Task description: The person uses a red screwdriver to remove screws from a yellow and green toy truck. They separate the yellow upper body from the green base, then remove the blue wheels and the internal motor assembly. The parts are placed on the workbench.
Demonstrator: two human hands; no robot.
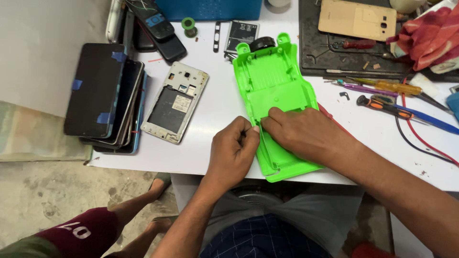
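A bright green plastic toy-car shell (272,81) lies upside down on the white table (210,110), its near end reaching the table's front edge. My right hand (306,134) rests on the shell's near half with fingers pressed against its inner edge. My left hand (235,152) is curled at the shell's left side, fingertips pinched together against my right hand's fingers. Whether something small sits between the fingers is hidden.
An open phone without its back cover (174,101) lies left of the shell, beside a stack of phones (107,98). Screwdrivers (387,87), red and black wires (420,138), a dark work mat (334,48), a gold phone cover (357,19) and a red cloth (430,40) lie to the right. Another person's leg (119,220) is below left.
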